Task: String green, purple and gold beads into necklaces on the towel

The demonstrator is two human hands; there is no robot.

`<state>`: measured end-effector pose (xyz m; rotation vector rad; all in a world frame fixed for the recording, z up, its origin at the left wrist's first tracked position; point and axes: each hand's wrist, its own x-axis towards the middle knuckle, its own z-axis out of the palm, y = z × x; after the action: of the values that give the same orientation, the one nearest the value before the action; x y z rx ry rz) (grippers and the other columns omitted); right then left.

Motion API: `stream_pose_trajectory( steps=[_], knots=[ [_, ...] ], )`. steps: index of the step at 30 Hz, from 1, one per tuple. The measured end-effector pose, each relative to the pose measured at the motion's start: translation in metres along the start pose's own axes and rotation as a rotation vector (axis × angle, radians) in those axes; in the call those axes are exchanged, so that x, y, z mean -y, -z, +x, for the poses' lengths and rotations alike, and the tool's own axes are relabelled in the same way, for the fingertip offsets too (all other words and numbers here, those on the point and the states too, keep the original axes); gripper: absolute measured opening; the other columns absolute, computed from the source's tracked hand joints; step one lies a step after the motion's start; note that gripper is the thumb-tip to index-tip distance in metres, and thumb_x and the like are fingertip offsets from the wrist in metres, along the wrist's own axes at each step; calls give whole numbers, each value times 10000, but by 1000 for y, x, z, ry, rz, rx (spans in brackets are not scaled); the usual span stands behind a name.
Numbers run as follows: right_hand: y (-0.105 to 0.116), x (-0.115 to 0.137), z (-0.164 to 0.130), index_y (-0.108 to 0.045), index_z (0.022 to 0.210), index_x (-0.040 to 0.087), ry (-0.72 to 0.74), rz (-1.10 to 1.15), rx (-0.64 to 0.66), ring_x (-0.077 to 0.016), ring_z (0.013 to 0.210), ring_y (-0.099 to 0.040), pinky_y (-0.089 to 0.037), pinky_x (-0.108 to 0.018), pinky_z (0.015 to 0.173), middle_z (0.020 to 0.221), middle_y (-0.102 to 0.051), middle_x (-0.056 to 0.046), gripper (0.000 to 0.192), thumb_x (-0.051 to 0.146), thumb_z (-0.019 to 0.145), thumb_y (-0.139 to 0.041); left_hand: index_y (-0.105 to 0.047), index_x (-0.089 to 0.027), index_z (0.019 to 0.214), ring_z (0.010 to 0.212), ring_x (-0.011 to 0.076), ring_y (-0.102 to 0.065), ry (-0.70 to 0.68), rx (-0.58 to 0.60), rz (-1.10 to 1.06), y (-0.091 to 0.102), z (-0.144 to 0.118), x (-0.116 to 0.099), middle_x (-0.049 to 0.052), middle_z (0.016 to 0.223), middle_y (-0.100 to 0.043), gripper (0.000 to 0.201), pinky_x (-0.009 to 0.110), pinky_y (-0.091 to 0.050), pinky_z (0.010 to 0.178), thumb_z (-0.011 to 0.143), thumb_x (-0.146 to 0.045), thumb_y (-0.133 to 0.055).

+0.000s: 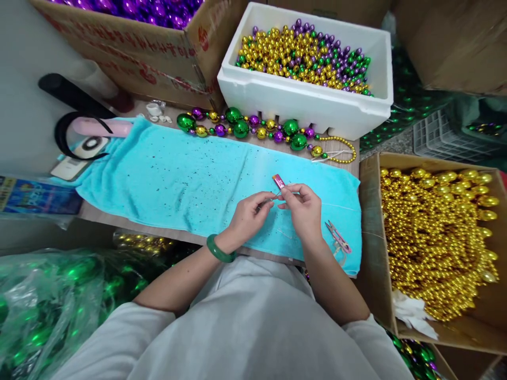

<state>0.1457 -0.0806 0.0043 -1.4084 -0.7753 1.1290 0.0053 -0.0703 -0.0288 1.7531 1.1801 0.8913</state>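
Here's the bare left forearm [180, 282] angling inward, the bare right forearm [338, 285] mirroring it! The bare left hand [250, 217] and bare right hand [304, 212] converge, thumbs and forefingers pinched, fingertips close together, remaining fingers curled.

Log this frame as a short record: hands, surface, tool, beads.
Left hand: green bangle at wrist; grip contents too small to tell
Right hand: holds a small pink item
Surface: blue towel, dark specks scattered on it
Tool: snips on the towel's right end
Beads: multicoloured string along the towel's far edge, by the white foam box
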Motion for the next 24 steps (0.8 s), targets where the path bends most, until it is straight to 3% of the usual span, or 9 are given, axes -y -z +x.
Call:
stream_pose_trajectory(
  steps=[4, 7, 10, 13, 18, 21, 24],
  knots=[
    [4, -4, 4, -616, 759, 193, 13, -47, 9, -134, 638, -587, -505, -252, 538, 711, -649, 5, 244, 415, 680, -682, -694, -176, 1074, 943, 167, -686, -117, 15, 169, 1, 0, -2, 67, 1056, -742, 243, 288, -537, 843, 914, -200, -513],
    [6, -8, 8, -611, 712, 190, 75, -145, -19, -137, 620, -555, -470, -262, 571, 658, -628, 1, 204, 393, 703, -616, -681, -162, 1106, 973, 186, -686, -185, 88, 322, 1, 3, -5, 81, 1078, -735, 278, 309, -539, 864, 919, -161, -475],
    [10, -8, 15, -617, 678, 188, 182, -250, -122, -139, 643, -538, -449, -273, 624, 671, -624, -9, 177, 355, 719, -573, -669, -175, 1148, 961, 197, -686, -189, 206, 496, 1, 10, -10, 79, 1066, -729, 319, 320, -539, 856, 920, -135, -449],
    [25, 5, 19, -634, 693, 183, 189, -220, -154, -125, 603, -506, -411, -251, 558, 679, -628, -15, 204, 382, 726, -605, -670, -204, 1165, 949, 211, -686, -158, 299, 660, 2, 18, -14, 74, 1018, -725, 354, 330, -539, 835, 924, -128, -422],
    [81, 50, 12, -567, 758, 193, 42, 186, -88, -73, 456, -440, -233, -170, 363, 653, -632, 6, 329, 458, 668, -740, -679, -174, 1120, 949, 221, -695, -136, 285, 704, 7, 34, -3, 92, 1067, -721, 385, 351, -545, 848, 907, -94, -368],
    [126, 76, 1, -543, 761, 197, 105, 345, -241, -62, 413, -438, -224, -137, 331, 530, -538, 58, 408, 433, 584, -823, -693, -168, 1073, 952, 216, -702, -186, 195, 640, 14, 45, 5, 91, 1059, -732, 364, 338, -548, 864, 893, -127, -380],
    [175, 92, -14, -541, 757, 195, 237, 403, -446, -58, 408, -455, -239, -120, 315, 513, -506, 74, 420, 382, 542, -849, -693, -234, 1150, 957, 214, -709, -225, 171, 567, 23, 54, 3, 53, 1081, -743, 366, 313, -558, 827, 923, -296, -413]
  ],
)
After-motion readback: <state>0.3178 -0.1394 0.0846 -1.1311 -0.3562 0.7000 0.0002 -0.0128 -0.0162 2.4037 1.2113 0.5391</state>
